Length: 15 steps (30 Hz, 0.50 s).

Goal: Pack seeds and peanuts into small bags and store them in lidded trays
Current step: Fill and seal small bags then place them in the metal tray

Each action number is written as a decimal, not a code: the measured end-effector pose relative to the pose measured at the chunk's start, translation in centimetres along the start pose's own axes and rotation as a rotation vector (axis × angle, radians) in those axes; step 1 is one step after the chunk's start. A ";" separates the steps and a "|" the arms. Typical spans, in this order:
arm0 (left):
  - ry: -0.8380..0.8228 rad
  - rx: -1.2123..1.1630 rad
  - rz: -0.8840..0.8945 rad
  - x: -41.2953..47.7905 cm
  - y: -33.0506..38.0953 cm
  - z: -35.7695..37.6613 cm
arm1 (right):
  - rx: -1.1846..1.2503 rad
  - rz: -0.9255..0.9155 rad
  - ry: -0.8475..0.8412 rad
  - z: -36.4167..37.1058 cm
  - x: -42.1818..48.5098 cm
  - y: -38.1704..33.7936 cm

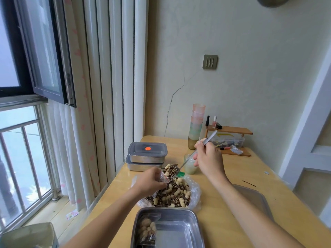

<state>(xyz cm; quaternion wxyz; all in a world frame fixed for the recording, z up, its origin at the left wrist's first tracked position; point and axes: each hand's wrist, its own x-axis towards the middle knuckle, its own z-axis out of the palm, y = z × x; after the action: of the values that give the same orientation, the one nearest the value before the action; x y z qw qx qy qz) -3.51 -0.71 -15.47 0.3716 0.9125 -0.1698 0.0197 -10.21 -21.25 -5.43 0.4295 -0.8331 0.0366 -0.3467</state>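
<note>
Head view | centre: small bag (163, 176) is pinched by left hand (150, 182), loaded spoon (185, 163) is gripped by right hand (208, 159) at its mouth | bottom: one filled bag (147, 230) is stored in tray (179, 232), unlidded | bulk pile (176, 196) is judged largely unpacked.

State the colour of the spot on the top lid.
Orange; the spot shows best in the head view.

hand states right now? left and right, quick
Left hand: closed, pinching a small bag.
Right hand: closed, grip on a spoon loaded with seeds and peanuts.
</note>
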 end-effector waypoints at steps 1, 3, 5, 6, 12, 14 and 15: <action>0.004 -0.024 -0.006 0.0 0.1 0.1 | -0.009 -0.050 -0.030 0.1 -0.2 -0.5; 0.013 -0.080 -0.029 0.1 0.0 0.3 | -0.023 -0.188 -0.103 0.3 -0.6 -1.2; 0.023 -0.133 -0.051 0.3 -0.1 0.5 | -0.074 -0.339 -0.183 0.6 -0.9 -1.7; 0.027 -0.155 -0.058 0.2 -0.2 0.6 | -0.111 -0.415 -0.211 0.7 -1.0 -1.8; 0.041 -0.228 -0.080 0.4 -0.5 0.8 | -0.181 -0.676 -0.116 1.2 -1.6 -2.7; 0.042 -0.239 -0.072 0.4 -0.4 0.8 | -0.156 -0.671 -0.098 1.3 -1.6 -2.7; 0.043 -0.247 -0.070 0.4 -0.4 0.8 | -0.149 -0.664 -0.095 1.3 -1.6 -2.8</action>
<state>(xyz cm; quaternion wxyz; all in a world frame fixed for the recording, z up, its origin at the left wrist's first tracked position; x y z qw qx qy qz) -3.10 -1.11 -16.30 0.4850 0.8646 -0.1311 0.0052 -11.26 -18.01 -4.76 0.2321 -0.8438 -0.2314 -0.4249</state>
